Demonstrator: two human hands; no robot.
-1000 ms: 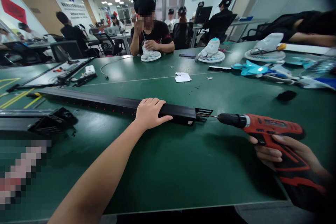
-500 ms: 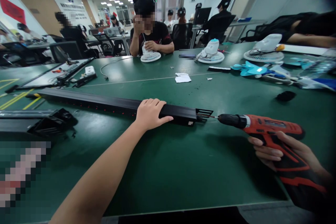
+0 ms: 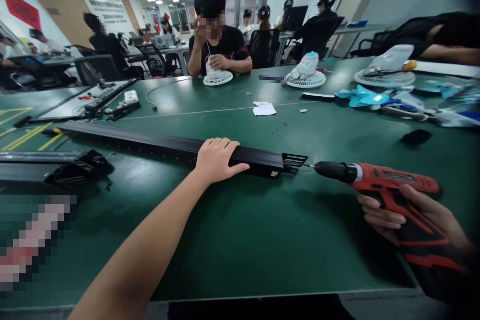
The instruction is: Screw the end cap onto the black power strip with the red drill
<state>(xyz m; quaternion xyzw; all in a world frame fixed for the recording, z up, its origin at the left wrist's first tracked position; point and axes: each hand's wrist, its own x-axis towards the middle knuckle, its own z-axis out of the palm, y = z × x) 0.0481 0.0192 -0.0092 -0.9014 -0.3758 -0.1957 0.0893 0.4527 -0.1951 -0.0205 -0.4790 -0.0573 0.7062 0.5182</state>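
Observation:
A long black power strip (image 3: 150,144) lies across the green table (image 3: 243,230). My left hand (image 3: 216,160) rests over its right part, fingers curled over the top and pressing it down. My right hand (image 3: 408,217) is wrapped round the grip of a red and black cordless drill (image 3: 390,187). The drill lies level, and its bit tip meets the bracket at the strip's right end (image 3: 294,161).
A second black strip (image 3: 56,170) lies at the left. White paper scraps (image 3: 264,109), small white desk fans (image 3: 305,74), blue fan blades (image 3: 360,97) and a black lump (image 3: 416,136) sit farther back. A person sits opposite holding a fan (image 3: 217,76); others work behind.
The view has shifted slightly to the left and down. My hands, the strip and the drill keep the same positions relative to each other.

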